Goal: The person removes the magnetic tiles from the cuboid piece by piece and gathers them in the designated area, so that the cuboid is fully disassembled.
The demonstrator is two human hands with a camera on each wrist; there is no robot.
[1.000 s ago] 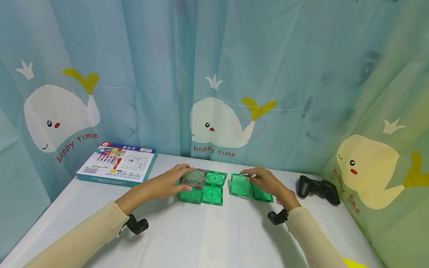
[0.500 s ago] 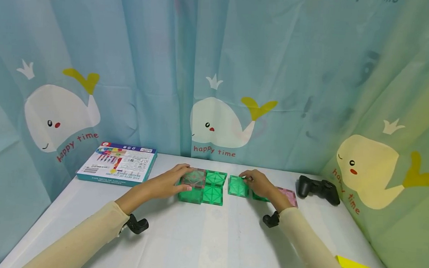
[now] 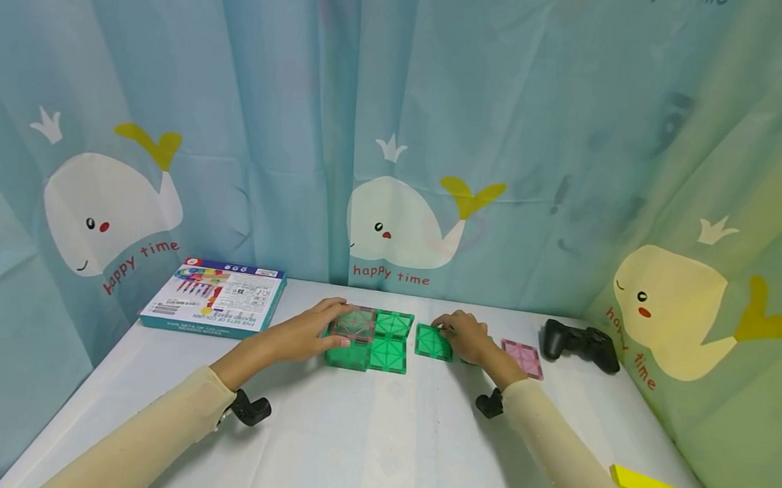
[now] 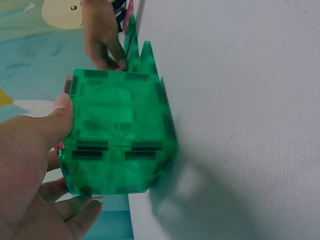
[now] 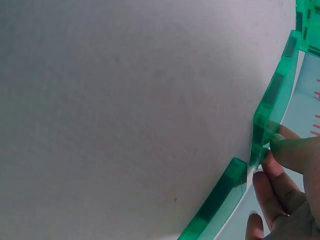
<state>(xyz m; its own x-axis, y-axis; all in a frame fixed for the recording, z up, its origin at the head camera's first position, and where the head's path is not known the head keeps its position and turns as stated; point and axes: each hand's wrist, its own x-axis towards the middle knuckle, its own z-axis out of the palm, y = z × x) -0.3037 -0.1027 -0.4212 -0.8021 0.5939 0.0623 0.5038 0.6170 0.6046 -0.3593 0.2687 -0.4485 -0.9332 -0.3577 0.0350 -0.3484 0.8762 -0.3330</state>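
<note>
Near my worktop's back edge (image 3: 428, 304), left hand (image 3: 307, 333) grips maybe half-built box (image 4: 120, 112), right hand (image 3: 468, 336) pinches a green tile (image 3: 432, 343), pink tile (image 3: 522, 359) sits loose.

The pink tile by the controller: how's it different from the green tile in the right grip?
The pink tile is pale pink; the green tile is bright green. The right grip pinches the green tile, not the pink tile. The pink tile lies nearer the controller than the green tile. Both look see-through and square.
</note>
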